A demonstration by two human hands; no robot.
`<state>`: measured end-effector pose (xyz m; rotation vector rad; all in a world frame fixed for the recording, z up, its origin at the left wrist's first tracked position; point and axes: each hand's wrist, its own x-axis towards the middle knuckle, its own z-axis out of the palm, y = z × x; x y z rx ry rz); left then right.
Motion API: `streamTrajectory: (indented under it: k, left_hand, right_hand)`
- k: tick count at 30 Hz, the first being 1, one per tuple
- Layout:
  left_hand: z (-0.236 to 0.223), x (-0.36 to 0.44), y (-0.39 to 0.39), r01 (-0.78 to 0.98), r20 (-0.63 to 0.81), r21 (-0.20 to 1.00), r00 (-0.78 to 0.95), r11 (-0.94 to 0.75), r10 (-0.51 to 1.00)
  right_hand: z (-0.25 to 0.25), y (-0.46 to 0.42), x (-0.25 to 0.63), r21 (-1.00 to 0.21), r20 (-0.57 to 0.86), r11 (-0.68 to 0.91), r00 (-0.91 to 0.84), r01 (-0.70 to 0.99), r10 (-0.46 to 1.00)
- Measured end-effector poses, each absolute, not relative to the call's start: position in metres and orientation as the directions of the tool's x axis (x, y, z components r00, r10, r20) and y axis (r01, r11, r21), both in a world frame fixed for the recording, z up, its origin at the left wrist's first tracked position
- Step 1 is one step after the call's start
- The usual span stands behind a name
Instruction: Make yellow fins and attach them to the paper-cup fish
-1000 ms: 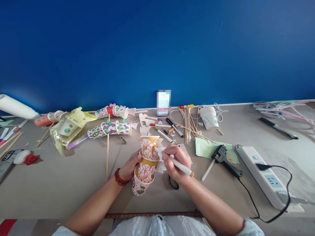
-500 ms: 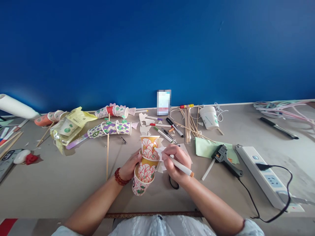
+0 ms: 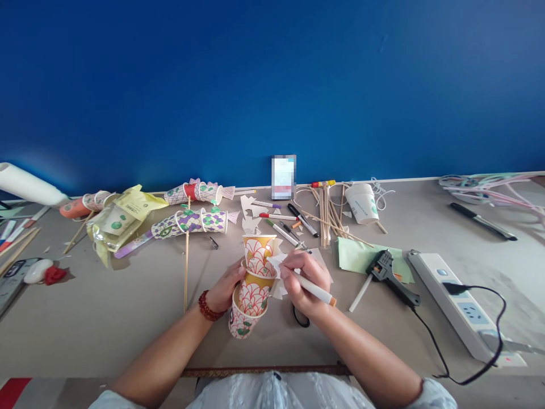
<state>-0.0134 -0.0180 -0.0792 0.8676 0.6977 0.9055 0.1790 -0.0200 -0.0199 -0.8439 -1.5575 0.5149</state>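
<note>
Three joined paper cups [image 3: 256, 292] form a bent column, drawn over with red scale arcs and partly coloured orange-yellow. My left hand [image 3: 227, 287], a red bead bracelet on its wrist, is closed around their left side. In my right hand [image 3: 307, 278] is a white marker [image 3: 315, 289] with an orange end, its tip side pointing at the upper cup's right edge. The tip itself is hidden by the fingers. White jagged paper pieces [image 3: 279, 287] stick out on the cups' right side, beside my right fingers.
Behind the cups lie several markers [image 3: 279, 217], paper scraps [image 3: 251, 213] and wooden sticks [image 3: 326, 218]. Finished-looking cup fish [image 3: 191, 223] and a yellow plastic packet [image 3: 128, 218] are to the left. On the right are a glue gun [image 3: 389, 275], green paper [image 3: 351, 255] and a corded power strip [image 3: 460, 307].
Almost everything stays in place. My right hand and the marker have shifted only very slightly at the upper cup.
</note>
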Motion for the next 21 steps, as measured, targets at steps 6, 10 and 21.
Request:
streamTrajectory:
  k: [6, 10, 21]
  left_hand:
    - [-0.0782, -0.0131, -0.0186, -0.367, -0.171, 0.861, 0.444, 0.352, 0.88]
    - [-0.079, -0.0131, -0.0186, -0.383, -0.163, 0.853, 0.45, 0.355, 0.878]
    - [-0.0788, -0.0132, -0.018, -0.369, -0.164, 0.863, 0.44, 0.344, 0.883]
  right_hand:
    - [-0.0203, -0.02, 0.1793, -0.729, 0.666, 0.659, -0.028, 0.185, 0.745]
    - [-0.0193, -0.02, 0.1794, -0.718, 0.676, 0.671, -0.041, 0.185, 0.735]
    - [-0.0199, -0.0198, 0.1799, -0.713, 0.678, 0.67, -0.038, 0.206, 0.734]
